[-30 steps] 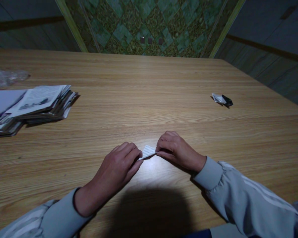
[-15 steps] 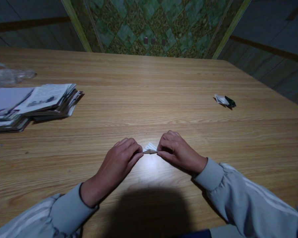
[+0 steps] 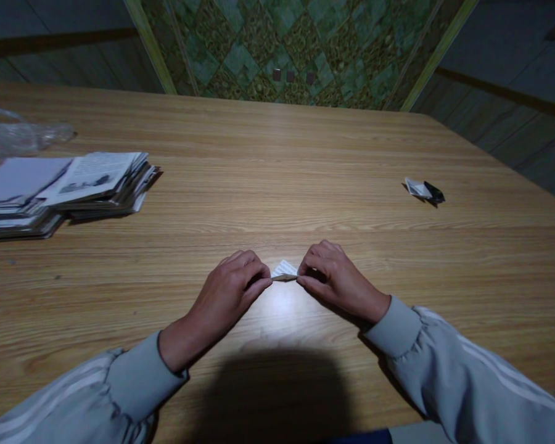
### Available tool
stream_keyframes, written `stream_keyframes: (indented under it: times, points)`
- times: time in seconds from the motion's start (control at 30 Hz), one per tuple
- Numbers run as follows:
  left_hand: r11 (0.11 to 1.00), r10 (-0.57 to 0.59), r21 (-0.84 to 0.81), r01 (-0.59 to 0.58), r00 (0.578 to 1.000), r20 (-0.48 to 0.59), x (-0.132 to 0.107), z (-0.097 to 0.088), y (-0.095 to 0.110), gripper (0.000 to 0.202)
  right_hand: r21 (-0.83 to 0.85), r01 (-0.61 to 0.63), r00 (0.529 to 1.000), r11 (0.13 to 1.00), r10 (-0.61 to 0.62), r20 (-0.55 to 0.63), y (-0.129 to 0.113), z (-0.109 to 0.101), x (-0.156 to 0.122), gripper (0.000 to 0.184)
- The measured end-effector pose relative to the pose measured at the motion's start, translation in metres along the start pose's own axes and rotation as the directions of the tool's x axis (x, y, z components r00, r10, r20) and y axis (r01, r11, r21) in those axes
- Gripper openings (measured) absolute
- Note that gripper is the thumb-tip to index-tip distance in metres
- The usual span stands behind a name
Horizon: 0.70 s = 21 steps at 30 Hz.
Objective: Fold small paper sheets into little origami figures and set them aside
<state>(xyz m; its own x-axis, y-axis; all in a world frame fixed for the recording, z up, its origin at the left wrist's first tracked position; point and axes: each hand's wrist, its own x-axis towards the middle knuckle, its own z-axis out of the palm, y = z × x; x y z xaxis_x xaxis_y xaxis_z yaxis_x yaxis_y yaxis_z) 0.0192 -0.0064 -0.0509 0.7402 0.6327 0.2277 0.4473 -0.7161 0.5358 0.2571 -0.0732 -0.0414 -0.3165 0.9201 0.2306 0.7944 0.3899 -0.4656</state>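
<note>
A small folded paper (image 3: 285, 269) with printed lines is held just over the wooden table (image 3: 277, 203), in the middle of the head view. It comes to a peak at the far side, and a narrow tan edge faces me. My left hand (image 3: 231, 290) pinches its left corner between thumb and forefinger. At the opposite corner, my right hand (image 3: 337, 277) has the same kind of pinch. The other fingers of both hands are curled, and the fingertips partly cover the paper's ends.
Stacked papers and booklets (image 3: 92, 179) lie on the left, with a clear plastic bag (image 3: 23, 132) behind them. Toward the right sits a small folded white-and-black paper piece (image 3: 424, 190). Beyond the table's far edge stands a green patterned wall (image 3: 277, 49).
The paper's near edge looks flatter, its middle bump lower than before. Both hands keep their pinch at the corners. The whole view has shifted slightly.
</note>
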Motion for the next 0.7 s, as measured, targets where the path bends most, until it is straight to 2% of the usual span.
stream_keyframes:
  times: [0.27,0.53,0.7]
  points:
    - [0.995,0.045,0.093,-0.045,0.999,0.000,-0.0006,0.0025,-0.0019,0.019,0.002,-0.026,1.000,1.000,0.026,-0.015,0.0032,0.0019,0.0007,0.018]
    - [0.997,-0.032,0.069,0.032,0.999,-0.014,-0.0005,0.0034,-0.0018,0.019,-0.022,-0.072,0.997,0.997,0.072,-0.015,-0.0026,0.0016,0.0032,0.017]
    - [0.996,-0.061,0.058,0.061,0.998,-0.003,0.0003,0.0026,-0.0001,0.019,-0.021,-0.110,0.992,0.994,0.108,-0.060,-0.0035,0.0049,0.0038,0.017]
